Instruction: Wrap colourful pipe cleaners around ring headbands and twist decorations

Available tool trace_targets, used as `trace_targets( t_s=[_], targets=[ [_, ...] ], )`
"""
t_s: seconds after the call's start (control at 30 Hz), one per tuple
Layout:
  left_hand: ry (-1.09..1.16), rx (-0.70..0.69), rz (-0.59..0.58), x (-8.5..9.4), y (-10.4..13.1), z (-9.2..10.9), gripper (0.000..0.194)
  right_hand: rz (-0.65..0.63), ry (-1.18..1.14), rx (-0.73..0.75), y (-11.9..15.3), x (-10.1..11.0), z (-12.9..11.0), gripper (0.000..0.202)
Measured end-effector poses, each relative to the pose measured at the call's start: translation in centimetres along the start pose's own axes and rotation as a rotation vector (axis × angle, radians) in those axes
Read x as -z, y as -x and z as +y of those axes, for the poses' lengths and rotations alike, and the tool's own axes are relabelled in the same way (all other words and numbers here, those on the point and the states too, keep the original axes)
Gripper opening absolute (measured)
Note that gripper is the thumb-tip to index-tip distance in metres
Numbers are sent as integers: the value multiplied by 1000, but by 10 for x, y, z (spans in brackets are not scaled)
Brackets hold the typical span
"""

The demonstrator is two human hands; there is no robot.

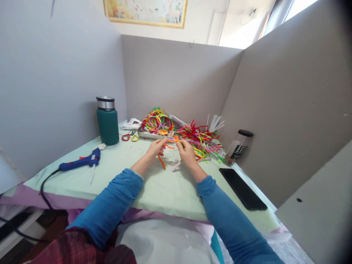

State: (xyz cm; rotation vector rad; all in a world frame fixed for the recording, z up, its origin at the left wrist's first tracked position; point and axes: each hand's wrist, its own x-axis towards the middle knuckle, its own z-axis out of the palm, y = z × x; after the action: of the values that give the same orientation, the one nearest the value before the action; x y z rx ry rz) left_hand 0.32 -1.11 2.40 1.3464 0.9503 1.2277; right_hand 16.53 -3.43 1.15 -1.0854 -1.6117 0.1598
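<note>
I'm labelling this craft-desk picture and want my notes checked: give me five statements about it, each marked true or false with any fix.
1. The dark green bottle with a silver band stands upright. True.
2. The blue glue gun lies on the right side of the pale green table cover. False: the glue gun lies on the left side.
3. The left hand and right hand hold fuzzy craft stems, some orange. True.
4. The flat black rectangular device lies between the forearms. False: it lies right of the right forearm.
5. A multicoloured heap of fuzzy stems lies beyond the hands. True.
</note>
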Motion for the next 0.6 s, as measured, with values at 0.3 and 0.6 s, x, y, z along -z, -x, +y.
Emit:
trace_targets(
  t_s=[0.3,0.6],
  targets=[
    [17,7,-22,2,-4,-2,28,-84,-36,-12,1,-2,3,29],
    [-148,-82,-18,1,-5,-4,47,-91,-130,-148,-3,-2,2,39]
  ],
)
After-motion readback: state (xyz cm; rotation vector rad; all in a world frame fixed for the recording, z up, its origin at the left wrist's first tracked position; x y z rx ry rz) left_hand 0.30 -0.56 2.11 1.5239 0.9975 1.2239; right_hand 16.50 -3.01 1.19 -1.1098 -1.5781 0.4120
